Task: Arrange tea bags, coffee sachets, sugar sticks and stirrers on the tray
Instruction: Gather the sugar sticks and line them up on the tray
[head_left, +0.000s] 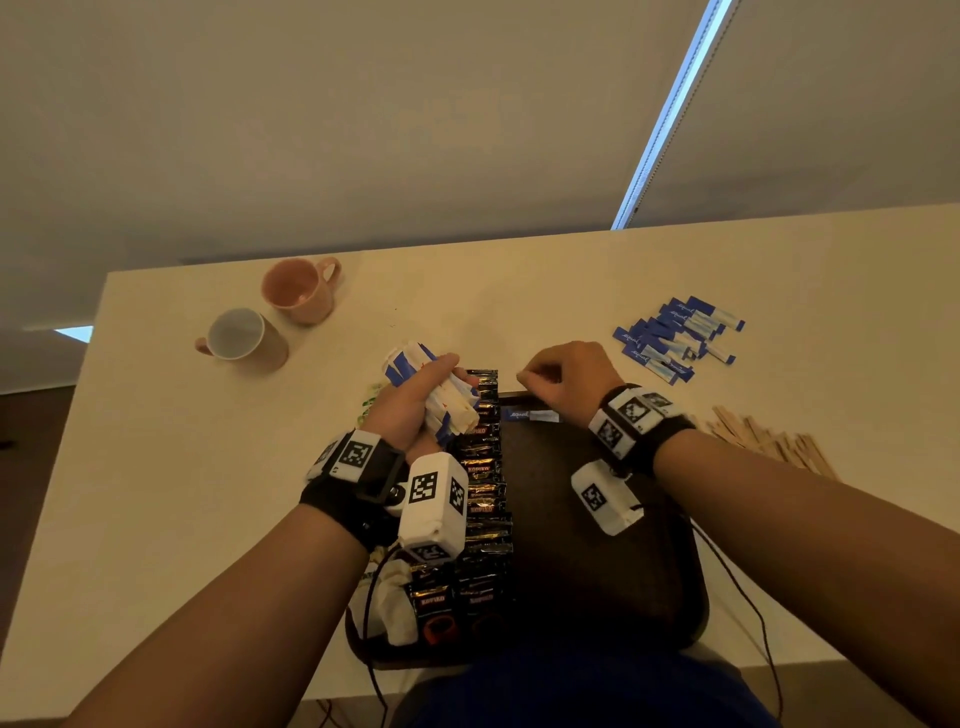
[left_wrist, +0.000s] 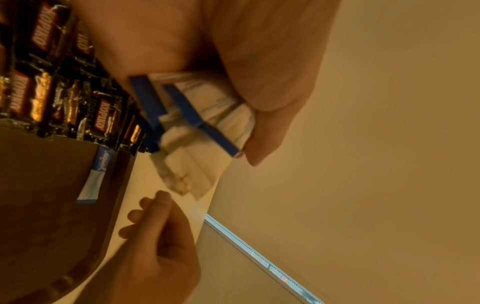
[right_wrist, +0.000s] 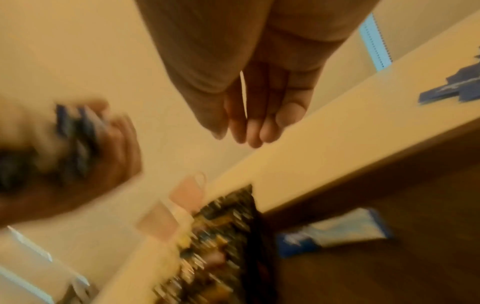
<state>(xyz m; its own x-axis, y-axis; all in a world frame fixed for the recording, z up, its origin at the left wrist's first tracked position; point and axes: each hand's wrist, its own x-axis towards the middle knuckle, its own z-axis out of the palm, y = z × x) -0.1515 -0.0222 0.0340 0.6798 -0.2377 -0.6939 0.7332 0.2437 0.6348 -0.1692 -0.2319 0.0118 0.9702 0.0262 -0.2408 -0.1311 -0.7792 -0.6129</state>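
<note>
The coffee sachets (head_left: 483, 483) look dealt with: they stand in a long overlapping row down the left part of the dark tray (head_left: 597, 571), from its far edge toward the person. The sugar sticks are only begun, by my reading. One blue-and-white stick (head_left: 530, 415) lies flat on the tray along its far edge, just right of the sachet row. The left hand (head_left: 415, 400) is curled tight around a thick bundle of sticks (head_left: 441, 389), held above the far end of the sachets. A loose pile of sticks (head_left: 675, 338) sits on the table (head_left: 208, 519) to the right, well apart from the tray. The wooden stirrers (head_left: 769, 441) lie in a heap on the table right of the tray, untouched as far as I can judge.

The right hand (head_left: 566, 374) hovers over the tray's far edge with fingers bent and gathered toward the thumb; it carries nothing I can see.

Something green and white (head_left: 371, 397) peeks out past the left wrist, perhaps tea bags, but the arm covers most of it. The right wrist view is badly smeared. Two mugs (head_left: 270, 317) stand at the far left.
</note>
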